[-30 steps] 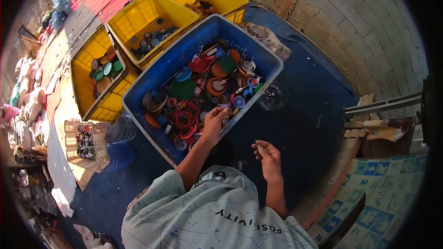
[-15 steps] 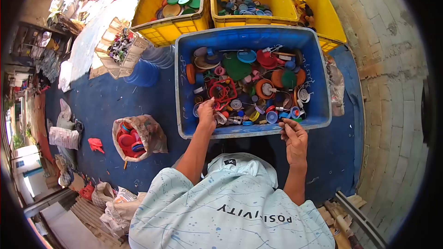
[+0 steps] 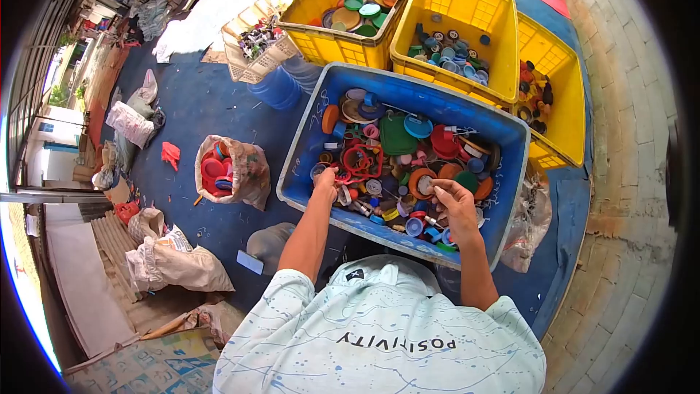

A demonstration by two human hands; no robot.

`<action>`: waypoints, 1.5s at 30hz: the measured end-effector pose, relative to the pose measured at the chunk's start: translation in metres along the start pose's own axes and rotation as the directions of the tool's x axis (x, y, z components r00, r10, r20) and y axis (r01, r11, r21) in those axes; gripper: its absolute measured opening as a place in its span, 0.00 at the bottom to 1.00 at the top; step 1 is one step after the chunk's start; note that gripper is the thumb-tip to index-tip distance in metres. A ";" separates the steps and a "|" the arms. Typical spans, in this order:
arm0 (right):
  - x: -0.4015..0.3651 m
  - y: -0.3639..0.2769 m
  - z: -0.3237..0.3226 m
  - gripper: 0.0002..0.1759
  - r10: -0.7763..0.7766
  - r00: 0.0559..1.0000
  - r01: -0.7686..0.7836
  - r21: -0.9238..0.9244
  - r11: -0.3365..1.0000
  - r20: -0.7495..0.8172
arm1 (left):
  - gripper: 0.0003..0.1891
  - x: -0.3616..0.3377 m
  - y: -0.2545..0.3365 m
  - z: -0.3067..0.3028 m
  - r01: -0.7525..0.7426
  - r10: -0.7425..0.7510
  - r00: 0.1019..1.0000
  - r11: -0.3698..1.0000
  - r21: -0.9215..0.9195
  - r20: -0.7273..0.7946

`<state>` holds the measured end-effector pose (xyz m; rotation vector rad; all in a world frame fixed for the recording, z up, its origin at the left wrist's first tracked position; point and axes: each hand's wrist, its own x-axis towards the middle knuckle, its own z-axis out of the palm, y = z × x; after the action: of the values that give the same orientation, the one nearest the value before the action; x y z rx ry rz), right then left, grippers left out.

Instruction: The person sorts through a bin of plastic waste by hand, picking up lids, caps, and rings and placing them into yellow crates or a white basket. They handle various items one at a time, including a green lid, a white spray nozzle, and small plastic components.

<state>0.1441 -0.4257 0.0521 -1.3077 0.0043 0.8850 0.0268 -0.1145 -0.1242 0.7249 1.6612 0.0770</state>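
A big blue bin (image 3: 430, 82) in front of me holds a jumble of plastic caps and lids. My left hand (image 3: 325, 185) reaches over its near left part, fingers drawn together, fingertips right at the left edge of a red plastic frame (image 3: 378, 163). My right hand (image 3: 456, 208) is over the right half of the bin with fingers bent in a pinch. Its fingertips overlap an orange lid with a whitish centre (image 3: 425, 185); I cannot tell what sits between them. A green lid (image 3: 397, 137), a blue lid (image 3: 418, 126) and a red lid (image 3: 443, 143) lie farther back.
Three yellow crates (image 3: 453, 25) with sorted caps stand beyond the bin. A cream basket (image 3: 248, 66) and blue water jugs (image 3: 275, 89) are at the back left. A sack of red lids (image 3: 251, 175) stands left, and a block wall (image 3: 620, 175) runs along the right.
My right hand has moved from the bin's near rim inward over the caps. The left hand stays by the red frame. The view has turned, tilting the bin.
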 end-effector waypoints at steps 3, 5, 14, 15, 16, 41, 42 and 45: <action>0.017 -0.001 0.007 0.13 0.014 1.000 -0.013 -0.031 0.999 0.012 | 0.09 0.015 -0.008 0.007 0.028 -0.030 0.998 0.999 -0.042 -0.053; 0.026 0.008 0.015 0.12 0.030 1.000 -0.029 -0.033 0.999 0.007 | 0.09 0.018 -0.012 0.009 0.054 -0.056 0.996 0.998 -0.032 -0.072; 0.067 0.049 0.030 0.12 0.244 0.966 -0.237 -0.074 0.969 0.090 | 0.08 0.012 -0.016 0.012 0.013 -0.020 0.998 0.995 -0.102 -0.063; 0.076 0.061 0.025 0.13 0.254 0.962 -0.247 -0.077 0.966 0.097 | 0.08 0.008 -0.014 0.011 -0.012 0.008 0.999 0.997 -0.079 -0.046; 0.084 0.065 0.023 0.14 0.272 0.959 -0.264 -0.097 0.960 0.079 | 0.08 0.001 -0.013 0.009 -0.037 0.036 0.999 0.998 -0.056 -0.032; 0.182 0.173 0.095 0.22 -0.392 0.893 0.337 -0.905 0.260 0.220 | 0.09 -0.117 0.010 -0.107 -0.223 0.425 0.885 0.745 -0.628 0.190; 0.185 0.175 0.098 0.23 -0.335 0.936 0.235 -0.897 0.373 0.106 | 0.09 -0.118 0.011 -0.106 -0.215 0.423 0.884 0.744 -0.632 0.197; 0.196 0.175 0.115 0.26 -0.161 0.970 -0.048 -0.790 0.611 -0.184 | 0.09 -0.122 0.017 -0.106 -0.202 0.410 0.889 0.752 -0.628 0.205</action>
<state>0.1262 -0.2227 -0.1495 -2.2478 -0.2762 0.6700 -0.0571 -0.1260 0.0146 0.4832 1.0774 0.6581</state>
